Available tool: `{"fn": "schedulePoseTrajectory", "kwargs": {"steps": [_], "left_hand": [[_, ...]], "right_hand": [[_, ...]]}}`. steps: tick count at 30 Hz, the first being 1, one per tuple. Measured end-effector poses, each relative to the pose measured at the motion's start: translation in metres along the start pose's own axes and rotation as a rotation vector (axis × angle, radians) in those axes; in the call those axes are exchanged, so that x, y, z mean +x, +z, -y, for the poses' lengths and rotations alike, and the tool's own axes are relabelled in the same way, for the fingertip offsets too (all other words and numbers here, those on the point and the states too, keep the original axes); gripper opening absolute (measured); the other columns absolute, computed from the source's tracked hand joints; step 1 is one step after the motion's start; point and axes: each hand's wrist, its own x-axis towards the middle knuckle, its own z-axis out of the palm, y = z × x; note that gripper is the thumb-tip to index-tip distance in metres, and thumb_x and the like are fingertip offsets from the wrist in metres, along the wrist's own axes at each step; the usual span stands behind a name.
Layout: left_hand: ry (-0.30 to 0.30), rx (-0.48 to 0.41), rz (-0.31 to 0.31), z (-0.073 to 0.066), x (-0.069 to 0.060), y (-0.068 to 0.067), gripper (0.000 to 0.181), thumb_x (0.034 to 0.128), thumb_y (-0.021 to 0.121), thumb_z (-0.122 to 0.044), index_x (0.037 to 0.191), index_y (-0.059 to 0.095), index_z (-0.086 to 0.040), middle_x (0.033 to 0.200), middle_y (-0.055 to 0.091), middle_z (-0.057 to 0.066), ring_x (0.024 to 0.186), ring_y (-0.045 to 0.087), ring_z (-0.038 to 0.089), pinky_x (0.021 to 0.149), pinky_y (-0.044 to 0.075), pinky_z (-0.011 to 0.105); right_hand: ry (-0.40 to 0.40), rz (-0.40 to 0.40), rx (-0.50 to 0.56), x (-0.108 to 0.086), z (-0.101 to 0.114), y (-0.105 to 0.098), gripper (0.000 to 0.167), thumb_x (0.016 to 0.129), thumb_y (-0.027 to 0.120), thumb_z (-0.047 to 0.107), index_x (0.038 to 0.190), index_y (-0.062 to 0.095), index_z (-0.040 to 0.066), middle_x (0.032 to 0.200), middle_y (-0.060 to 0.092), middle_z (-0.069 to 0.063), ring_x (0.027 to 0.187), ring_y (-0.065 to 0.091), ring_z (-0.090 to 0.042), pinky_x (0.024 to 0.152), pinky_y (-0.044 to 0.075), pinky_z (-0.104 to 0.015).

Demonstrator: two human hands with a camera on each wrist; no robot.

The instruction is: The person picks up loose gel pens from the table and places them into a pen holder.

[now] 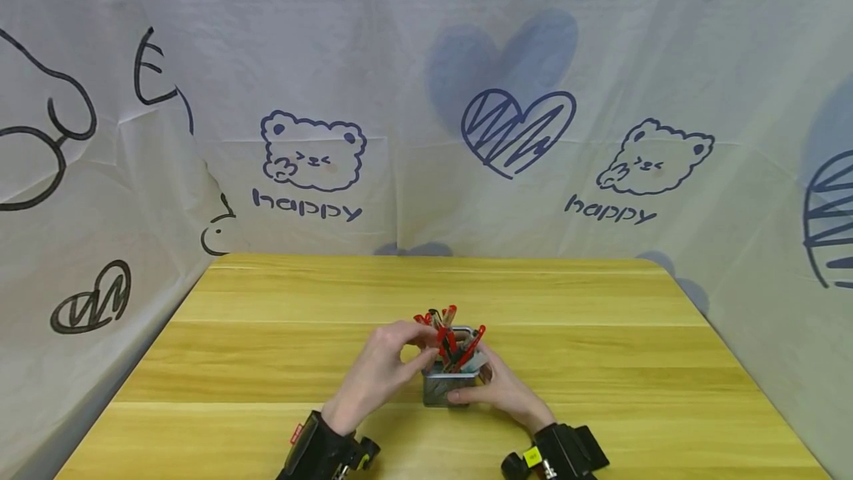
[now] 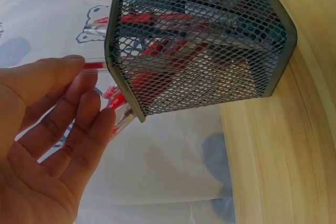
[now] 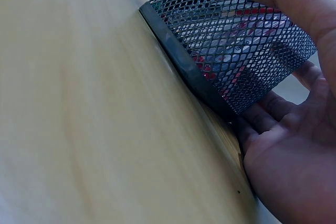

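Note:
A black wire-mesh pen holder [image 1: 436,390] stands on the wooden table, with several red pens [image 1: 472,347] sticking out of its top. My right hand [image 1: 505,390] grips the holder from the right side; its thumb lies across the mesh and its fingers reach round the far side. At the rim, my left hand [image 1: 386,358] pinches the end of a clear pen with a red core [image 2: 95,66] between thumb and finger. That pen's lower part is inside the holder, seen through the mesh in the left wrist view. The left hand's other fingers curl loosely near other pens.
The wooden table [image 1: 300,302] stretches out around the holder. A white cloth [image 1: 413,95] with drawn bears and hearts hangs behind the table and along its sides. Black camera straps [image 1: 323,447] sit on both wrists.

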Motion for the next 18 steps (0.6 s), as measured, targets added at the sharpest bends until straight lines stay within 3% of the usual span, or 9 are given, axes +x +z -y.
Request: {"fn": "schedulePoseTrajectory", "kwargs": {"steps": [6, 18], "left_hand": [[-0.016, 0.056, 0.024, -0.0007, -0.0008, 0.0012, 0.019, 0.0862, 0.077, -0.008, 0.105, 0.074, -0.007, 0.096, 0.077, 0.004, 0.088, 0.071, 0.015, 0.08, 0.059, 0.026], [-0.043, 0.083, 0.079, -0.0013, -0.0006, 0.0039, 0.016, 0.0863, 0.077, -0.009, 0.102, 0.075, -0.009, 0.093, 0.076, 0.002, 0.084, 0.069, 0.013, 0.076, 0.057, 0.024]], "right_hand": [[-0.015, -0.008, -0.022, 0.0005, -0.0016, -0.0003, 0.079, 0.086, 0.079, 0.014, 0.152, 0.037, 0.02, 0.146, 0.054, -0.007, 0.134, 0.049, -0.021, 0.112, 0.036, -0.041], [0.005, -0.011, -0.027, 0.0, -0.0006, 0.0, 0.082, 0.087, 0.079, 0.015, 0.155, 0.034, 0.023, 0.147, 0.053, -0.006, 0.137, 0.046, -0.022, 0.114, 0.035, -0.041]]}}
